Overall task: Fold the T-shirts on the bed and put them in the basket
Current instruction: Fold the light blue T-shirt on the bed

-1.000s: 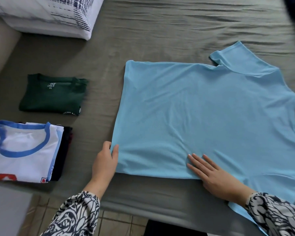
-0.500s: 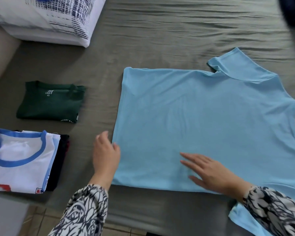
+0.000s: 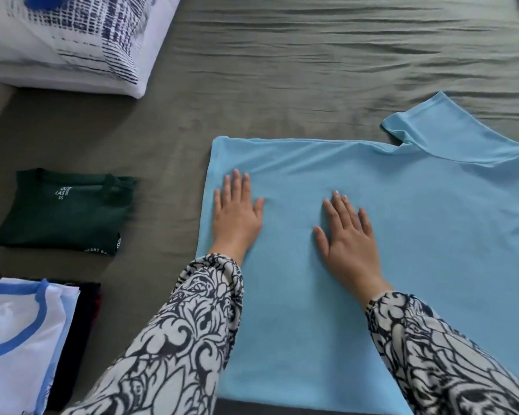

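Both hands have slid up from the near hem since a second ago, and I now have them flat on the blue T-shirt (image 3: 417,235), which lies spread on the bed (image 3: 312,70) in front of me. My left hand (image 3: 237,214) presses near the shirt's left edge, fingers together and pointing away from me; my right hand (image 3: 349,241) lies just beside it toward the middle, fingers spread. Neither pinches any cloth; both are open palms smoothing.

I judge the shirt to be light, thin and limp, with a slightly silky knit that could slip on the sheet. Faint ripples run out from my fingertips. For the fold I would take it at the edge just left of my left hand, or at the sleeve (image 3: 432,127) sticking out well beyond my right hand.

Left of my left hand, apart from the shirt, sits a folded green shirt (image 3: 63,214), matte and squared. Nearer me lies a stack topped by a white shirt (image 3: 12,339) with a blue collar. Beyond it is a printed pillow (image 3: 72,40). The grey sheet is creased. I see no basket.
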